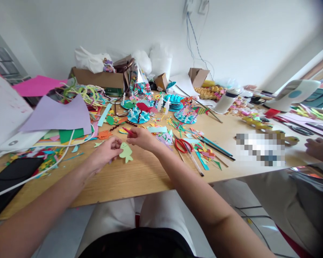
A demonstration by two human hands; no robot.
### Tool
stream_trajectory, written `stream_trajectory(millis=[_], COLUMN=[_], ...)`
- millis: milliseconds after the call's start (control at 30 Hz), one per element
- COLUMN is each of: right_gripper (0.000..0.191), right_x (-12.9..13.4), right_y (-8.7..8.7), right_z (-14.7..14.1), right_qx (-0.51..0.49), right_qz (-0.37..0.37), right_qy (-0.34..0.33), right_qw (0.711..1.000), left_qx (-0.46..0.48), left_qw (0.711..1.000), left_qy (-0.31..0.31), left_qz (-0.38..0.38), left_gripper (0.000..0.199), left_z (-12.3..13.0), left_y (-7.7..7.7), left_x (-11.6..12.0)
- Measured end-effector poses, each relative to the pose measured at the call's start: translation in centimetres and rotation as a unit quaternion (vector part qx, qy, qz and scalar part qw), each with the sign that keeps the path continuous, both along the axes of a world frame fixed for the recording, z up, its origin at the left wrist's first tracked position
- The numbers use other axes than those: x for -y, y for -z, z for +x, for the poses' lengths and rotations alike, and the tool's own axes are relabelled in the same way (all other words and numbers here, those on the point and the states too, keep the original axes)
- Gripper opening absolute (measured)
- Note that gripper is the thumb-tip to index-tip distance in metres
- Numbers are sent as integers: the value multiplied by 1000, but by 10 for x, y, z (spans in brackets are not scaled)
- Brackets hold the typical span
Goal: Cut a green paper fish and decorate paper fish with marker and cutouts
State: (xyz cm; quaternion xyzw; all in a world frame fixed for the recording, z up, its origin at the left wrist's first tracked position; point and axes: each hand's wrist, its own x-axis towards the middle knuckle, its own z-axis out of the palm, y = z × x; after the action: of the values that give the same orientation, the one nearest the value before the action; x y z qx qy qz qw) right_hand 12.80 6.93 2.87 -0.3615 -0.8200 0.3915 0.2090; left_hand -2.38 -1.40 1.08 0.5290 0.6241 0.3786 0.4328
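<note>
A light green paper fish with a small drawn eye and mouth is pinched by my left hand at its left edge. My right hand, just to the right of the fish, grips a slim red pen that points up and to the left. An orange paper cutout lies just beyond my left hand. Purple paper cutouts and red-handled scissors are to the right of my right hand. Blue decorated paper pieces with fish on them stand farther back.
Coloured paper sheets, a white cable and a black phone are at left. Paper scraps, a clear pen and dark pencils lie at right. A co-worker's hand rests at the far right.
</note>
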Motion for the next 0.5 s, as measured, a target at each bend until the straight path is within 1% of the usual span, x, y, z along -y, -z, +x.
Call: stream_trajectory(millis=[67,133,200,267,300,367,500], right_gripper=[8,10,10,13,15,18,15], right_x=[8,17,26,32,33,33,26], right_y=[2,5,8,12,14,18,27], right_z=[7,12,14,13,12,12,17], right_qx=[-10,-27,-56,-90,-106,-127,-151], right_qz=[-22,-68,-134,-193,-209,-206,-165], right_qy=[57,80,98,111,116,124,137], right_qw=[998,994,985,971,965,962,965], left_qx=[26,64,90,100,103,109,104], left_qw=[999,996,993,992,992,991,993], left_qy=[-21,-42,-52,-50,-47,-43,-32], left_qz=[18,37,52,57,58,58,50], left_gripper=[42,53,60,61,60,57,47], left_z=[0,2,6,10,12,13,13], left_y=[0,-1,-1,-1,0,2,4], left_x=[1,3,4,5,5,5,5])
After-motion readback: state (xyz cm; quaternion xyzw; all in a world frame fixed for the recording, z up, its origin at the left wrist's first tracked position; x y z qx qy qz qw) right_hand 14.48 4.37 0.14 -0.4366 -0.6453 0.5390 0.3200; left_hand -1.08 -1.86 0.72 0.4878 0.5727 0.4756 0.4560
